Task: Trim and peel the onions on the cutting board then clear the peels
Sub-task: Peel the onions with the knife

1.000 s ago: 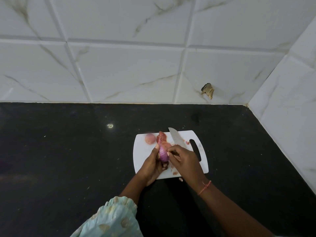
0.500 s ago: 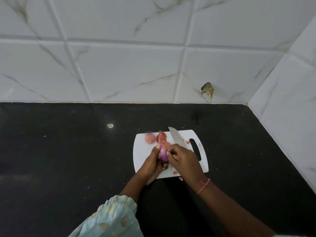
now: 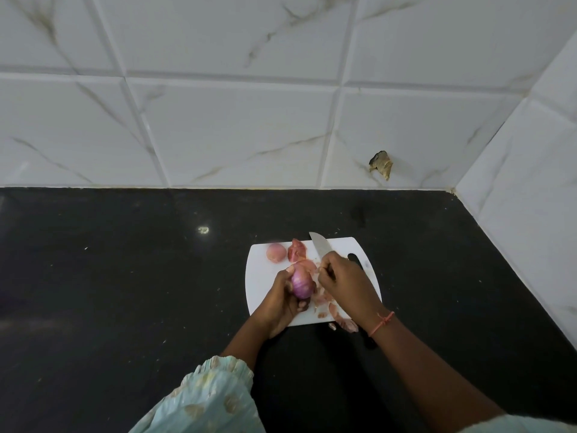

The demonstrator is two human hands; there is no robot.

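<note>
Kitchen: tiled wall (image 3: 237, 126), black counter (image 3: 125, 276), cutting board (image 3: 259, 276)

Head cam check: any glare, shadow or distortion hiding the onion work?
Head view: a small glare spot sits on the dark counter, away from the work; wide-angle bends the wall tiles; the onion in the left hand looks slightly soft; the cutting board is evenly lit.

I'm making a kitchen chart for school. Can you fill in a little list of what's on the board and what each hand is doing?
board: white cutting board on a black counter
left hand: holds a purple onion above the board
right hand: holds a knife, blade pointing away toward the wall
other onion: pale peeled onion at the board's far left corner
peels: pink scraps lie on the board, a few past its near edge
wall: white marbled tiles
</note>
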